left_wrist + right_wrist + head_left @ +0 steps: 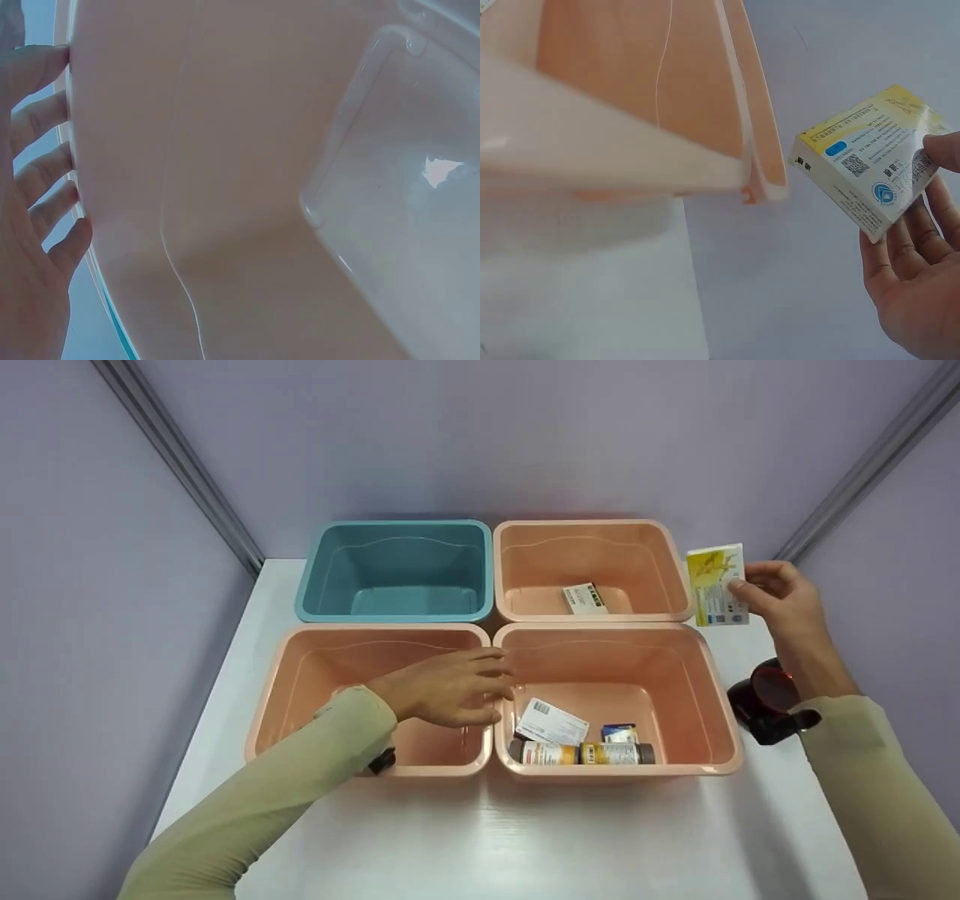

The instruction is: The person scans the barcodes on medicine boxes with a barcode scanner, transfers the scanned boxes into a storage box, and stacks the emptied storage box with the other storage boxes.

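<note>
My right hand (pixel 796 611) holds a yellow-and-white medicine box (pixel 716 604) up beside the back right pink bin (pixel 592 531). In the right wrist view the thumb lies on the printed face of the box (pixel 877 161), and the fingers (pixel 922 232) support it from beneath. My left hand (pixel 454 690) is over the adjoining rims of the front left pink bin (pixel 322 649) and the front right pink bin (pixel 720 712). Its fingers are spread and hold nothing. In the left wrist view the fingertips overlap a bin's edge; whether they touch it I cannot tell.
Inside the front right bin lie a white box (pixel 553 724), a small blue-and-white box (pixel 619 733) and two bottles (pixel 616 754). A small box (pixel 583 598) lies in the back right bin. A blue bin (pixel 397 611) stands at back left. Walls (pixel 495 435) enclose the white table (pixel 480 840).
</note>
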`<action>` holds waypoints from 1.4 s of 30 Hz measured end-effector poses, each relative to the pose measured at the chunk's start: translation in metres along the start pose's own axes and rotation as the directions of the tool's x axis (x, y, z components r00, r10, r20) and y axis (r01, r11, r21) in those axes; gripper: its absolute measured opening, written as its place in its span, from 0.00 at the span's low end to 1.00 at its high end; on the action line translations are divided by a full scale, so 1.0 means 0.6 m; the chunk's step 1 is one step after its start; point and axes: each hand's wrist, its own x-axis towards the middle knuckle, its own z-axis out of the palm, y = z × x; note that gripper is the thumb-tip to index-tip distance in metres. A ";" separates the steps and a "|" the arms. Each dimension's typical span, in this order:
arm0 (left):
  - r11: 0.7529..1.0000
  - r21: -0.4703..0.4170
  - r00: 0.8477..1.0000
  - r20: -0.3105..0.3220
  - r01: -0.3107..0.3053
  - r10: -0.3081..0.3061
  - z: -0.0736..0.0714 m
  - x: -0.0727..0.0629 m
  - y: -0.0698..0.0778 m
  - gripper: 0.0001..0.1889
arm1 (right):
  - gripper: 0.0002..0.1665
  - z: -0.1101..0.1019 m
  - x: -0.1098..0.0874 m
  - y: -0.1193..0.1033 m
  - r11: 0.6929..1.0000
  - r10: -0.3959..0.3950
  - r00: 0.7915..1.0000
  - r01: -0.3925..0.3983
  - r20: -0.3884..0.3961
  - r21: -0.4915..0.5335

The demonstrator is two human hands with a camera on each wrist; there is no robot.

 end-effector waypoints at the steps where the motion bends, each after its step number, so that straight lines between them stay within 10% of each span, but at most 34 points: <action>1: 1.000 0.003 1.000 -0.001 -0.001 0.001 0.000 0.000 0.000 0.28 | 0.17 0.011 0.007 -0.003 0.999 -0.016 1.000 0.016 0.003 -0.038; 19: 1.000 0.018 1.000 -0.004 -0.022 0.023 -0.002 0.008 0.000 0.27 | 0.19 0.178 0.117 0.010 0.972 0.119 0.993 -0.118 -0.011 -0.201; 29: 1.000 -0.001 1.000 -0.001 -0.009 0.009 0.000 0.007 -0.002 0.27 | 0.32 0.247 0.136 0.013 0.947 0.295 0.952 -0.303 -0.087 -0.107; 42: 1.000 0.001 1.000 -0.014 -0.020 0.020 0.003 0.017 0.001 0.27 | 0.32 0.277 0.136 0.067 0.922 0.294 0.956 -0.282 0.007 -0.267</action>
